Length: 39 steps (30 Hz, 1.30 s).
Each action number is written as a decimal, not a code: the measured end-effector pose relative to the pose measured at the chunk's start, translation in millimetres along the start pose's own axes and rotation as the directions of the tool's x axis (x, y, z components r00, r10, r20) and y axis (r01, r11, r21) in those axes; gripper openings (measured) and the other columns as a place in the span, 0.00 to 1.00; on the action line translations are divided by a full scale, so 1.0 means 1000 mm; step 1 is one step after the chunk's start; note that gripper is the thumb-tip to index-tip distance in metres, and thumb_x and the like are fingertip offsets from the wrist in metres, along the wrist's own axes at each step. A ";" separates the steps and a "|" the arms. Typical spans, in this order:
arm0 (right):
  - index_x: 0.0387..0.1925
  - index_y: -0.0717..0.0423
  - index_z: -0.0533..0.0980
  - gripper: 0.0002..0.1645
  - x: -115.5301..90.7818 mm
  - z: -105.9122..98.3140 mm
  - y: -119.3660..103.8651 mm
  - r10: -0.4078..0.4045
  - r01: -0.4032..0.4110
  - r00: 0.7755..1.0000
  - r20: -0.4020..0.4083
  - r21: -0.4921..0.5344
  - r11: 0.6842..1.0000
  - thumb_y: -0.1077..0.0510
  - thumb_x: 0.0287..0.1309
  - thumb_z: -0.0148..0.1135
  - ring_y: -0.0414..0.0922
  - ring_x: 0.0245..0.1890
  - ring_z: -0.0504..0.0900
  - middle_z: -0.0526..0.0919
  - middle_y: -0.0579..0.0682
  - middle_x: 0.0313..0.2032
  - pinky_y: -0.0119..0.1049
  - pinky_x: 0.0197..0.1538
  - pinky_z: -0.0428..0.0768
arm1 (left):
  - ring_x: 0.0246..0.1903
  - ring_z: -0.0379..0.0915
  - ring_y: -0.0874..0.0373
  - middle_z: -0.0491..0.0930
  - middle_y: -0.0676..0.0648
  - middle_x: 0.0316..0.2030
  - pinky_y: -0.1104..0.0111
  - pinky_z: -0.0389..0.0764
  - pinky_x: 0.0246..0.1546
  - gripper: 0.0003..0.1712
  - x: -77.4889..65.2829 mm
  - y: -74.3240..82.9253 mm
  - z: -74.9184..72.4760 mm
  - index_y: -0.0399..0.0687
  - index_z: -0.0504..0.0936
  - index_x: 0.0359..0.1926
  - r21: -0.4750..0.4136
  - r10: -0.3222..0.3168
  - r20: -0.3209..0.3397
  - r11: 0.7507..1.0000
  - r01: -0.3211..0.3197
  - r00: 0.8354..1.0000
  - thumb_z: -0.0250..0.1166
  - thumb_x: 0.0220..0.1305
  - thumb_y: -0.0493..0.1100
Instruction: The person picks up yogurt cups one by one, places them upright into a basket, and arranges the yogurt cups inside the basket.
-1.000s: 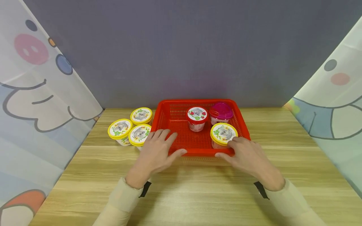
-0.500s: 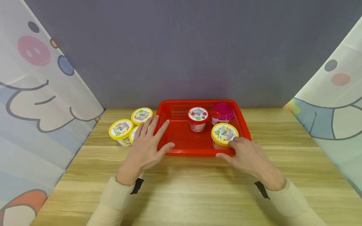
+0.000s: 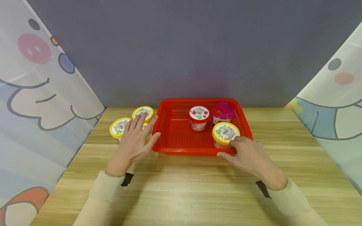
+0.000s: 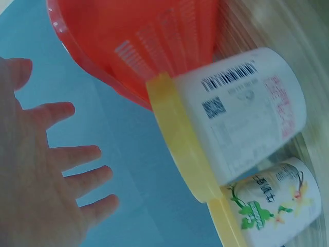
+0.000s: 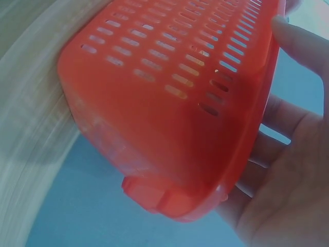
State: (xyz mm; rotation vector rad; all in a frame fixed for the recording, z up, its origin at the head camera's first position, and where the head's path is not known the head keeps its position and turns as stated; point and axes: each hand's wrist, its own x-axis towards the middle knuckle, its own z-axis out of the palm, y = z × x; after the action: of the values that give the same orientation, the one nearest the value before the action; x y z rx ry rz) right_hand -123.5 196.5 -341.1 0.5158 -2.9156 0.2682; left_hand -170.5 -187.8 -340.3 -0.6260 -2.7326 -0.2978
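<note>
My right hand (image 3: 250,155) grips the front right rim of a red plastic basket (image 3: 181,150), thumb outside and fingers over the edge, as the right wrist view also shows. Just behind those fingers a yellow-lidded tub (image 3: 225,133) stands in the basket. Left of the basket, my left hand (image 3: 133,139) hovers with fingers spread, holding nothing. It partly covers the yellow-lidded tubs there: one at the back (image 3: 141,110), one at the left (image 3: 118,127), and one mostly hidden. Two upright white tubs (image 4: 241,113) appear beyond its fingertips in the left wrist view.
Inside the basket also stand a red-lidded tub (image 3: 199,117) with berries on its lid and a tub with a magenta lid (image 3: 223,111). A grey wall (image 3: 181,53) rises behind the wooden table (image 3: 181,191), with cartoon-printed curtains on both sides.
My left hand has moved left from the basket's front left rim to over the yellow-lidded tubs, its fingers spreading. My right hand has stayed at the basket rim.
</note>
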 end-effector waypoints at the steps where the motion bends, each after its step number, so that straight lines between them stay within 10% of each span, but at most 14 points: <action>1: 0.30 0.53 0.82 0.29 0.000 0.000 0.000 0.000 0.000 1.000 0.001 0.000 1.000 0.31 0.54 0.70 0.45 0.26 0.76 0.80 0.46 0.29 0.43 0.27 0.74 | 0.73 0.51 0.33 0.55 0.35 0.76 0.40 0.51 0.70 0.35 0.000 -0.002 0.000 0.53 0.65 0.77 0.003 0.000 0.003 1.000 0.000 1.000 0.47 0.76 0.62; 39: 0.36 0.54 0.84 0.29 0.003 -0.005 -0.003 0.023 -0.024 0.998 0.063 0.014 1.000 0.31 0.54 0.70 0.45 0.29 0.78 0.82 0.47 0.32 0.44 0.28 0.76 | 0.64 0.63 0.32 0.65 0.33 0.67 0.38 0.66 0.59 0.41 0.016 -0.049 0.011 0.55 0.65 0.76 0.097 -0.086 0.293 0.993 0.059 0.952 0.56 0.65 0.61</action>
State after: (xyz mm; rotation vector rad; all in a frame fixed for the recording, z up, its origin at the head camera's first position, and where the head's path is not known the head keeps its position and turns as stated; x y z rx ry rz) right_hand -124.6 194.0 -334.9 0.5010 -2.9848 0.2816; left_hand -209.4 -221.6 -351.4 -0.5887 -3.0418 -0.1056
